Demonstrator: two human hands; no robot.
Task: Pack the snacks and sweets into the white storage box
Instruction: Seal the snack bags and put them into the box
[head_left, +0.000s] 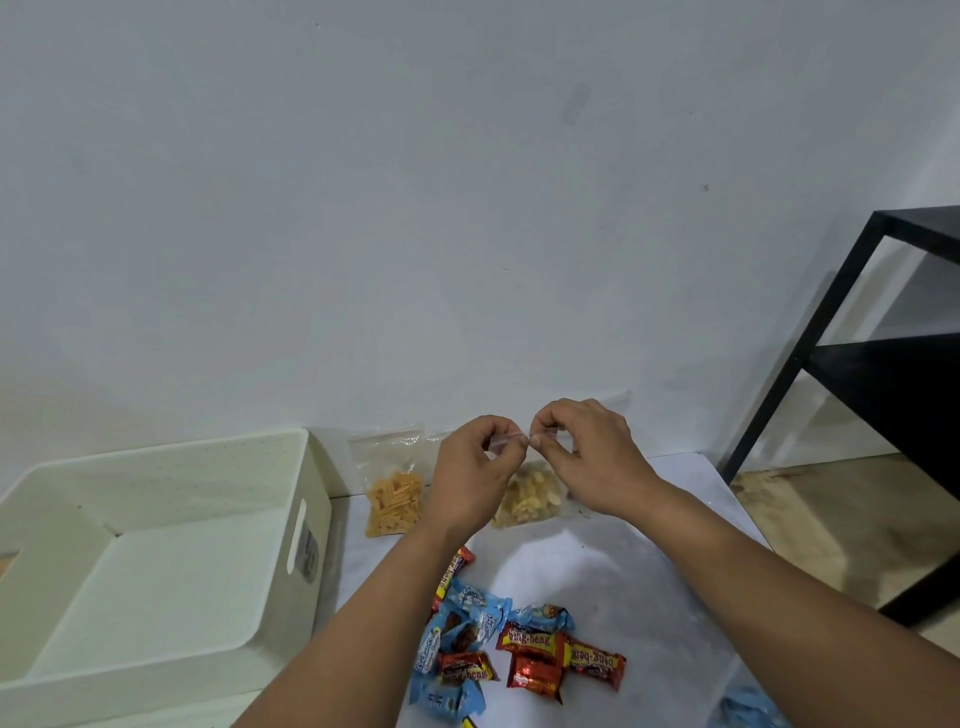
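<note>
Clear chip bag (527, 499) top pinched by left hand (475, 470) and right hand (587, 457) fingers, white storage box (306, 499) left

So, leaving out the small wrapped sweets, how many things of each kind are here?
Clear snack bags: 2, the orange sticks bag and the pale chips bag
White storage box: 1
Black shelf: 1
Total: 4

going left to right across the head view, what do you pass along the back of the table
white storage box → bag of orange stick snacks → left hand → bag of pale chips, its top pinched by both hands → right hand → black shelf
</note>
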